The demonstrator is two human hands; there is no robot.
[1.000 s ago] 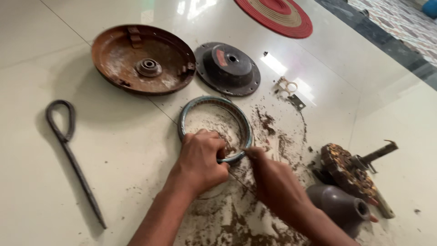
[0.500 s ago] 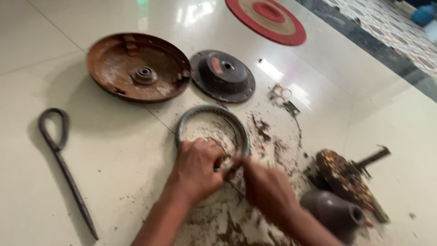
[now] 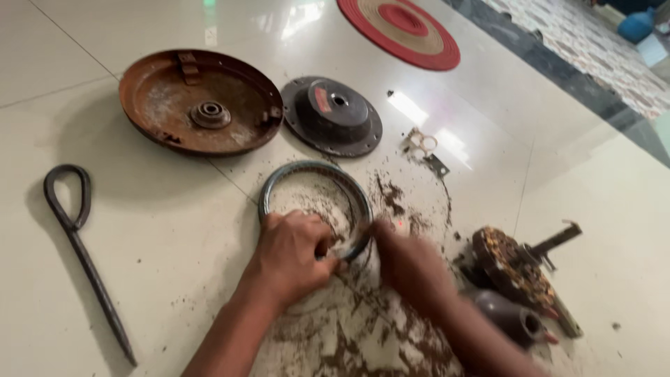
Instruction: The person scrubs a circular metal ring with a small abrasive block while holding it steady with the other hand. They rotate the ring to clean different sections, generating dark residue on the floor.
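A grey metal ring [image 3: 296, 174] lies flat on the pale tiled floor, with brown dirt inside and around it. My left hand [image 3: 293, 255] grips the ring's near edge. My right hand [image 3: 412, 269] is blurred, just right of the ring's near edge, fingers close to the rim. In earlier frames it held a thin tool against the ring; whether it holds it at this moment is hidden by blur. Loose brown debris [image 3: 363, 335] covers the floor between my forearms.
A rusty round pan-shaped cover [image 3: 199, 105] and a dark round cover [image 3: 331, 115] lie beyond the ring. A long metal rod with a looped end [image 3: 80, 244] lies left. A wound motor core with shaft [image 3: 520, 269] and a dark cup-shaped part [image 3: 509, 318] sit right. A red mat [image 3: 401, 28] is far back.
My right hand has shifted along the ring's near edge, moving fast and blurring. My left hand keeps its grip. The camera view drifted slightly.
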